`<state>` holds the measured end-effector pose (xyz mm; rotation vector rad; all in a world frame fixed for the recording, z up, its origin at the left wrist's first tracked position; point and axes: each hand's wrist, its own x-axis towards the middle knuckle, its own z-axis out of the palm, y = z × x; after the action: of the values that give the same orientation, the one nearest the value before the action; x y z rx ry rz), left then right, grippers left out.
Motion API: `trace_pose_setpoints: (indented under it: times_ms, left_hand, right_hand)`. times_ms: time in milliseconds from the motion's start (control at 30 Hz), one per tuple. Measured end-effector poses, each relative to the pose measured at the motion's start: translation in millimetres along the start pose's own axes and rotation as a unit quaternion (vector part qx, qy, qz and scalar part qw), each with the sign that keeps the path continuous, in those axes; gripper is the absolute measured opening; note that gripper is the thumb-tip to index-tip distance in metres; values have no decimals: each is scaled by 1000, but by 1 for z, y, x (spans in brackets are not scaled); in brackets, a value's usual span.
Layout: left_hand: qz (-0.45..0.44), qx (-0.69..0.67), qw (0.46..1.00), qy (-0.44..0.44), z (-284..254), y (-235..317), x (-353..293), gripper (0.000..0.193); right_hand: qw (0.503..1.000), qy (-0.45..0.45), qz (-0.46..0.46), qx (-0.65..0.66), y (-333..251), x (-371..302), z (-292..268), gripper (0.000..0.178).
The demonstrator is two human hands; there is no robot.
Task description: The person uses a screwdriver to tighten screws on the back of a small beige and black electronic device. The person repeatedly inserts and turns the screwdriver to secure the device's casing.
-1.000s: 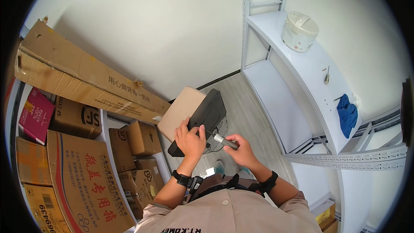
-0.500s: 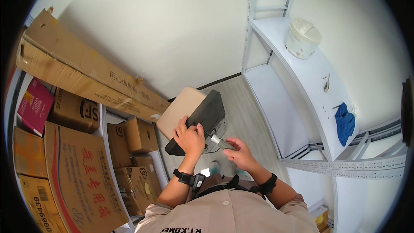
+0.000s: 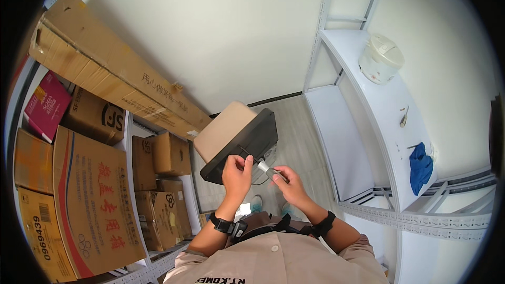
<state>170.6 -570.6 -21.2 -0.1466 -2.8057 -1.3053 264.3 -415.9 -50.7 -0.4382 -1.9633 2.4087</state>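
Note:
A screwdriver (image 3: 266, 169) with a grey handle, silver collar and dark shaft slants up to the left in front of me. My right hand (image 3: 291, 185) is closed round its handle. By the shaft, my left hand (image 3: 237, 175) has its thumb and fingers pinched together on it. The shaft's tip end lies across a black panel (image 3: 265, 129) fixed to a beige, rounded box-like body (image 3: 226, 126). This piece stands tilted in front of my hands, and its underside is mostly hidden. A thin dark cable loops below the screwdriver.
Shelves with cardboard boxes (image 3: 100, 205) line the left side, under a long carton (image 3: 121, 79). On the right, a white shelf (image 3: 368, 89) bears a lidded white pot (image 3: 381, 59), another screwdriver (image 3: 403, 118) and a blue cloth (image 3: 421, 168). A pale wall stands ahead.
My left hand has drawn back from lying on the black panel and now pinches at the shaft. The beige body has tipped, showing more of its side. The view has shifted slightly.

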Motion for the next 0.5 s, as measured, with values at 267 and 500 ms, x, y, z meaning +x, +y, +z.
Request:
trace_pose_setpoints:
  times_ms: [267, 500]
  left_hand:
    - [-287, -426, 853, -92, 28, -23, 13, 23]
    - [-326, -462, 817, -116, 25, -24, 24, 17]
  right_hand:
    - [982, 27, -107, -154, -7, 2, 6, 34]
    - [968, 15, -138, -210, -18, 2, 3, 36]
